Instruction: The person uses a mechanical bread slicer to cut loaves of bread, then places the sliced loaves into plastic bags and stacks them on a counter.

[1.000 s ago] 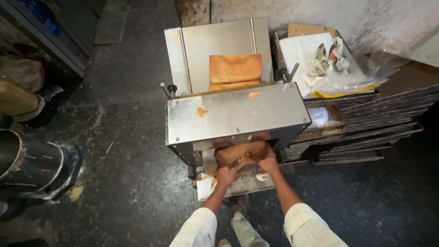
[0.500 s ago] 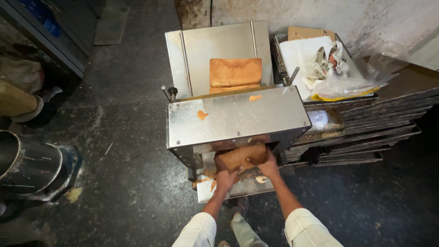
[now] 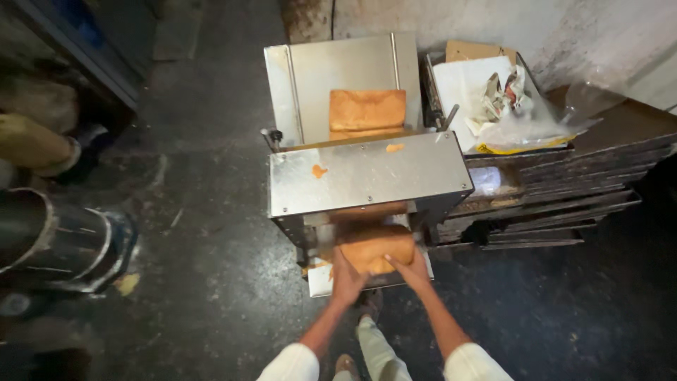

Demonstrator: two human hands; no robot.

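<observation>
A steel bread-slicing machine (image 3: pixel 367 176) stands in front of me on a dark floor. A brown loaf (image 3: pixel 374 248) lies on the machine's near outlet tray (image 3: pixel 319 282). My left hand (image 3: pixel 347 276) presses its left end and my right hand (image 3: pixel 412 268) presses its right end, so the loaf is held between both hands. A second loaf (image 3: pixel 367 111) rests on the sloping feed chute (image 3: pixel 310 77) at the far side of the machine, partly under the steel cover.
A stack of dark baking trays (image 3: pixel 557 190) sits to the right, with white paper and clear plastic bags (image 3: pixel 508 106) on top. Large metal cylinders (image 3: pixel 56 240) lie at the left. Another person's limb (image 3: pixel 35 141) shows at the far left. My legs (image 3: pixel 374 346) are below.
The loaf has come further out from under the machine onto the outlet tray, and both hands have closed on its ends and drawn it toward me.
</observation>
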